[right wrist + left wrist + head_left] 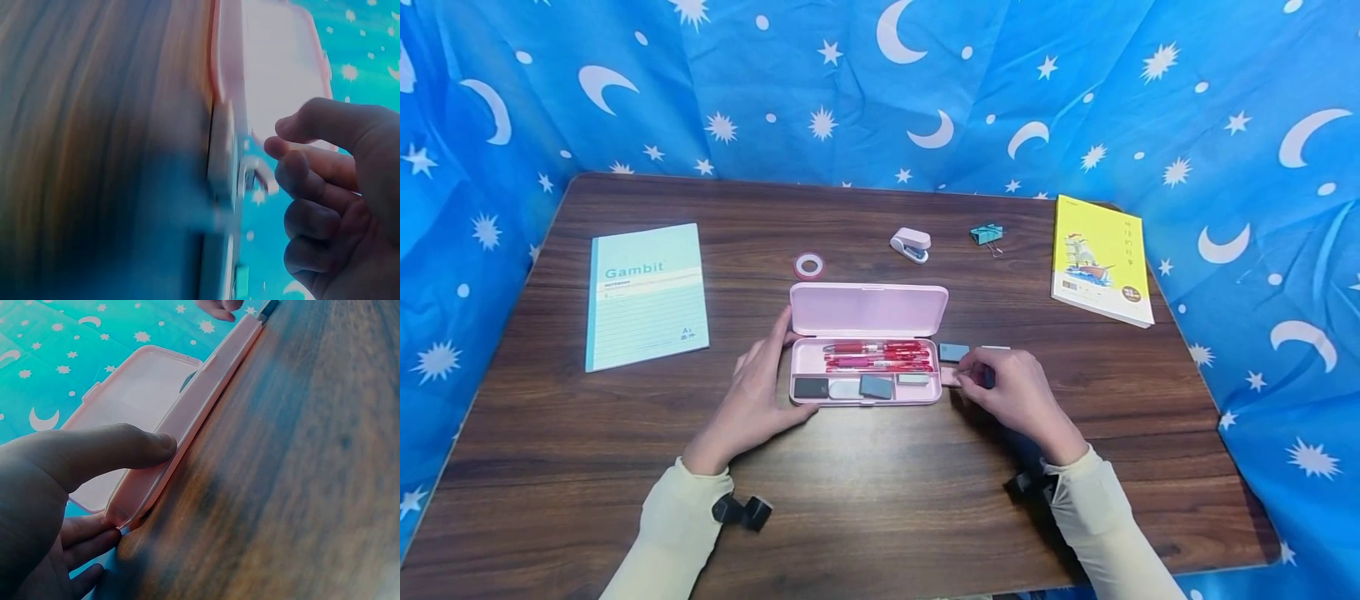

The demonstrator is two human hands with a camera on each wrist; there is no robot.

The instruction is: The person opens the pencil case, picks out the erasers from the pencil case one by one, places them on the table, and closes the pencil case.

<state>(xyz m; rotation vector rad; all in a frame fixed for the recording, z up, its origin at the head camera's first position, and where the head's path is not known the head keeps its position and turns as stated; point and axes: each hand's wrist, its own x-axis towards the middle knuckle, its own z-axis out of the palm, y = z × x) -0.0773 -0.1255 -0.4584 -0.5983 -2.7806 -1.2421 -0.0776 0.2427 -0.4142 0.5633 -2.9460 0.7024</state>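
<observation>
A pink pencil case (868, 310) stands with its lid raised. Several red pens (880, 357) lie in its long rear compartment. In front are a black eraser (811, 388), a white one (845, 390), a grey-blue one (876, 387) and, in the small right section, a pale one (913, 379). My left hand (758, 390) grips the case's left end, thumb against the front wall (164, 445). Just right of the case, my right hand (1013, 385) hovers over a pink eraser (950, 377) with fingers loosely bent. Nothing shows between its thumb and forefinger (287, 128).
A blue-grey eraser (953, 352) lies beside the case, with a pale item (996, 347) partly behind my right hand. Farther back are a tape roll (797, 266), a stapler (912, 245) and a teal binder clip (986, 234). A notebook (647, 308) lies left, a yellow book (1099, 258) right.
</observation>
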